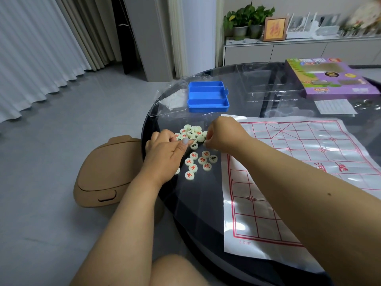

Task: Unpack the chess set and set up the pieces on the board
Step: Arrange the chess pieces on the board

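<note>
Looking at where things stand, I'd call this maybe a third of the way in: unpacking is pretty much done, setup hasn't started.

Starting on the left, there's a tan bin (103,172) on the floor beside the round glass table (198,213). My left hand (165,145) sits over the pile of pieces (193,149), fingers curled, thumb and forefinger closing on one disc at the heap's near edge. Looks like a pinch on a piece, though the thumb hides most of it. A smaller group of discs lies face up just below the main heap, red and black characters showing, so some sorting seems to be going on. All of them sit on bare glass just left of the board.

Behind the pile is the blue tray (208,97), its three slots holding nothing, with a crumpled clear wrapper (171,100) beside it.

My right hand (222,133) is at the right side of the heap, fingers bent under. Can't tell if it's got a piece or not, the back of the hand hides the fingertips.

Further right, the paper board (299,182) is spread out flat, a bit creased, with no pieces on it. The purple box (325,79) sits at the back.

So what's left: every single piece needs to go on its spot.
</note>
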Motion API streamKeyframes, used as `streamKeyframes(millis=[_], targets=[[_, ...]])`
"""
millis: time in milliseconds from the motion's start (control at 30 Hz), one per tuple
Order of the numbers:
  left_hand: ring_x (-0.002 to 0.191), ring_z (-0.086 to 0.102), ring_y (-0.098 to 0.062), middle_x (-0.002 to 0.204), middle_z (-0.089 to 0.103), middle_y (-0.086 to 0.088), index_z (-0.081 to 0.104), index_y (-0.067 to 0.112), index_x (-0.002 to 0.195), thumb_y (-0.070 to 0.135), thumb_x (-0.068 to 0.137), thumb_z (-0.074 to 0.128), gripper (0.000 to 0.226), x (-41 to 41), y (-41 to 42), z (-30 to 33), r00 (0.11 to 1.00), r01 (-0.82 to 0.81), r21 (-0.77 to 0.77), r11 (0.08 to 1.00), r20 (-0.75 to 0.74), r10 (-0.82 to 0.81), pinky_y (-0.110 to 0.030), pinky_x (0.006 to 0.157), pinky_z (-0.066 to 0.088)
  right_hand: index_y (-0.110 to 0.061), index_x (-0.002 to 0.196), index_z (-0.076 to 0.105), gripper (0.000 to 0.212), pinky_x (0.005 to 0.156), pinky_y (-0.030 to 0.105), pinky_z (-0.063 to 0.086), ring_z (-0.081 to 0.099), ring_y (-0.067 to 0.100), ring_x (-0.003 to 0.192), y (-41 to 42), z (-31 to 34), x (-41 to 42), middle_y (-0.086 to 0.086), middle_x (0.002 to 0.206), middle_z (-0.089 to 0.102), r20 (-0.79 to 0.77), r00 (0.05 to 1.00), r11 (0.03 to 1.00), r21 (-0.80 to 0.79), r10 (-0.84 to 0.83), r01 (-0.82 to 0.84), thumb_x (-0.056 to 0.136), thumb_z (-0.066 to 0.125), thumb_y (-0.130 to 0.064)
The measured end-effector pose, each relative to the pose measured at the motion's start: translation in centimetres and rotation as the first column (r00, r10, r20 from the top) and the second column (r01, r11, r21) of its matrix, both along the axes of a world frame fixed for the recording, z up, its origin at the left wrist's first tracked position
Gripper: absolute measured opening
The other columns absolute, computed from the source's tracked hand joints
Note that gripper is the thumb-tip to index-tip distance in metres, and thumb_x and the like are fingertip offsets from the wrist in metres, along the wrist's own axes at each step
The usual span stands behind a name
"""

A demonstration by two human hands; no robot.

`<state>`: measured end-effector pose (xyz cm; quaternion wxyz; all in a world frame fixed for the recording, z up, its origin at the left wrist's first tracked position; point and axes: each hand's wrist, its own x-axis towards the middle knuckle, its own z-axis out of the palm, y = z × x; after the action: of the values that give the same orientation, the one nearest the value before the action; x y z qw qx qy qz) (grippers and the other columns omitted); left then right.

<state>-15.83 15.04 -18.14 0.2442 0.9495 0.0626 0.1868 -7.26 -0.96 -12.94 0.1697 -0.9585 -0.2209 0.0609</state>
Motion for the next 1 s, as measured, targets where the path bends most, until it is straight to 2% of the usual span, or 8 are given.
streamKeyframes(millis=[133, 233, 333, 533, 633, 733, 867, 1000], targets=[[0.095, 0.034, -0.007, 0.086, 0.043, 0.019, 0.07, 0.02, 0.104, 0.075, 0.084, 0.014, 0.081, 0.1, 0.2, 0.0, 0.999, 0.001, -0.07, 0.998, 0.036, 0.002, -0.034, 0.095, 0.039, -0.009, 0.099, 0.072, 0.021, 0.08, 0.035, 0.056, 0.065, 0.024, 0.088, -0.3, 0.2, 0.5, 0.011, 0.095, 0.069, -0.05, 0.999, 1.0, 0.015, -0.015, 0.016, 0.086, 0.064, -0.024], [0.094, 0.034, -0.009, 0.084, 0.041, 0.018, 0.073, 0.027, 0.107, 0.067, 0.089, 0.017, 0.072, -0.2, 0.0, 0.2, 0.997, 0.045, -0.066, 0.997, 0.062, -0.041, -0.035, 0.096, 0.037, -0.007, 0.102, 0.07, 0.022, 0.082, 0.039, 0.056, 0.064, 0.025, 0.09, -0.7, 0.2, 1.1, 0.012, 0.098, 0.069, -0.079, 0.996, 0.997, 0.059, -0.039, 0.044, 0.087, 0.062, -0.022], [0.094, 0.035, -0.009, 0.085, 0.043, 0.016, 0.075, 0.022, 0.1, 0.067, 0.091, 0.019, 0.072, -0.3, 0.0, 0.4, 0.998, 0.027, -0.086, 0.996, 0.056, -0.022, -0.039, 0.097, 0.038, -0.005, 0.105, 0.068, 0.023, 0.085, 0.04, 0.055, 0.064, 0.026, 0.093, -1.0, 0.2, 1.4, 0.014, 0.102, 0.068, -0.109, 0.992, 0.994, 0.082, -0.058, 0.068, 0.089, 0.059, -0.019], [0.094, 0.036, -0.009, 0.088, 0.048, 0.012, 0.073, 0.029, 0.106, 0.062, 0.091, 0.023, 0.062, -0.4, -0.2, 0.6, 0.998, 0.036, -0.102, 0.994, 0.053, -0.031, -0.039, 0.095, 0.038, -0.006, 0.102, 0.069, 0.022, 0.082, 0.037, 0.054, 0.06, 0.021, 0.085, -1.2, -0.1, 1.2, 0.013, 0.102, 0.068, -0.131, 0.99, 0.994, 0.088, -0.053, 0.065, 0.088, 0.06, -0.021], [0.097, 0.037, -0.009, 0.093, 0.057, 0.015, 0.071, 0.03, 0.1, 0.067, 0.091, 0.022, 0.062, -0.4, -0.1, 0.4, 0.997, 0.061, -0.117, 0.991, 0.056, -0.055, -0.038, 0.094, 0.039, -0.015, 0.105, 0.069, 0.02, 0.078, 0.03, 0.054, 0.06, 0.018, 0.089, -1.7, 0.2, 0.9, 0.004, 0.105, 0.066, -0.087, 0.996, 0.991, 0.13, -0.024, 0.035, 0.088, 0.06, -0.019], [0.106, 0.037, -0.009, 0.097, 0.057, 0.032, 0.065, 0.022, 0.098, 0.078, 0.082, 0.015, 0.077, -0.2, 0.1, 0.1, 0.997, 0.074, -0.142, 0.987, 0.012, -0.073, -0.034, 0.094, 0.04, -0.02, 0.106, 0.071, 0.025, 0.077, 0.026, 0.05, 0.058, 0.014, 0.089, -2.0, 0.4, 0.6, 0.0, 0.11, 0.066, -0.072, 0.997, 0.981, 0.191, 0.012, 0.003, 0.089, 0.056, -0.012], [0.106, 0.035, -0.01, 0.103, 0.056, 0.014, 0.066, 0.025, 0.103, 0.081, 0.079, 0.008, 0.083, -0.1, -0.1, 0.2, 0.998, 0.049, -0.098, 0.994, -0.021, -0.051, -0.034, 0.095, 0.039, -0.015, 0.106, 0.073, 0.023, 0.078, 0.024, 0.047, 0.055, 0.012, 0.088, -2.2, 0.1, 0.2, 0.003, 0.116, 0.067, -0.121, 0.993, 0.974, 0.224, 0.01, 0.018, 0.09, 0.057, -0.014], [0.103, 0.035, -0.01, 0.1, 0.051, 0.011, 0.065, 0.026, 0.107, 0.087, 0.074, -0.001, 0.096, 0.4, 0.3, -0.5, 1.0, -0.005, -0.032, 0.999, -0.029, 0.005, -0.029, 0.092, 0.035, -0.013, 0.105, 0.074, 0.021, 0.078, 0.025, 0.045, 0.059, 0.018, 0.101, -2.5, 0.0, -0.1, 0.006, 0.116, 0.066, -0.136, 0.989, 0.972, 0.236, 0.05, -0.017, 0.088, 0.062, -0.018]])
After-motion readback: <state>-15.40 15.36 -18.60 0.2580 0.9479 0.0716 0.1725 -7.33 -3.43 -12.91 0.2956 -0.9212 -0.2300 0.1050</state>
